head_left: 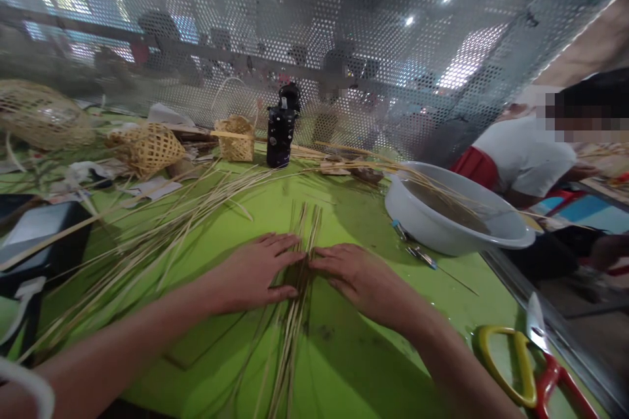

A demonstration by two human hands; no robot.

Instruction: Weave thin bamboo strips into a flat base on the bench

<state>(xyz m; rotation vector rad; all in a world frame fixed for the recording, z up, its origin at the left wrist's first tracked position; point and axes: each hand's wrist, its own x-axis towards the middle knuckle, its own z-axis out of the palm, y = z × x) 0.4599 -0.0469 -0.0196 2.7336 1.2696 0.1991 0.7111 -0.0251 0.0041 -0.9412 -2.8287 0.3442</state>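
A narrow bundle of bamboo strips [289, 340] runs lengthwise down the middle of the green table [363, 366]. My left hand [255, 271] lies from the left against the strips, fingers stretched out and thumb apart. From the other side my right hand [351, 275] touches the bundle with its extended fingertips, palm down. The two hands almost meet over the strips. Whether any single strip is pinched under the fingers is hidden. Farther left, a looser spread of long bamboo strips [162, 235] reaches across the table.
Woven baskets [147, 147] and a black bottle [281, 134] stand at the back. A white basin [457, 235] with water and strips is at right, near pliers [420, 256] and red-yellow scissors [531, 360]. A black box [63, 229] lies left. A person [521, 150] bends beyond the basin.
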